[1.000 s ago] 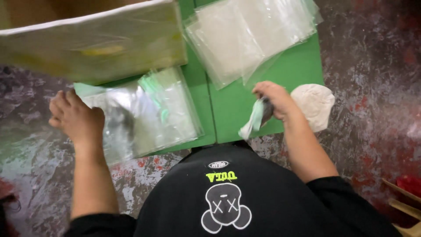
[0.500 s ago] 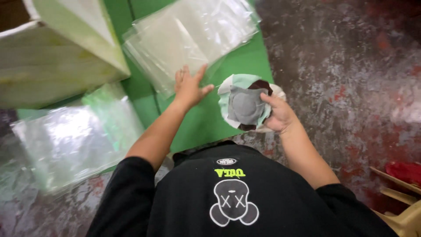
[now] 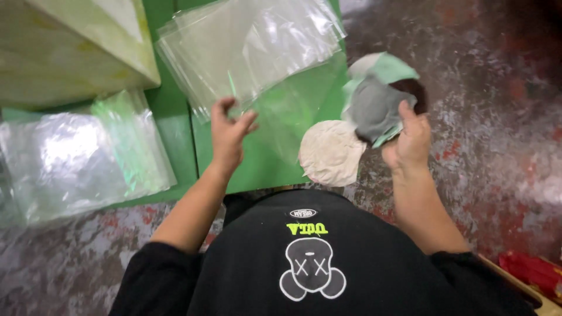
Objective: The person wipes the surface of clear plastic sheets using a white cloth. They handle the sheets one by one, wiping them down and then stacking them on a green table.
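A soft grey cloth piece (image 3: 374, 108) with pale green edging is held up in the right hand (image 3: 407, 140); the grip is closed on its lower right edge, thumb and fingers pinching the fabric, so that most of the piece stands above and to the left of the hand. The fabric looks matte and limp, folded on itself, with a dark patch showing behind its upper right corner. Just below and to the left of it, a round off-white pad (image 3: 331, 153) with a dull, slightly fuzzy surface is seen overhanging the edge of the green table (image 3: 175, 126); whether it touches the held piece cannot be told.

The left hand (image 3: 228, 136) is raised over the table with its fingers spread and curled, its grip open and nothing held. It is placed at the near edge of a loose stack of clear plastic bags (image 3: 252, 50), thin, glossy and rectangular, their corners fanned out; the fingertips appear to be at or just above the lowest bag. A second heap of clear bags (image 3: 82, 155), crinkled and shiny, lies well to the left, partly off the table. A large pale sheet-covered box (image 3: 70, 52) is seen at the upper left. The floor (image 3: 497, 117) is mottled grey and red.
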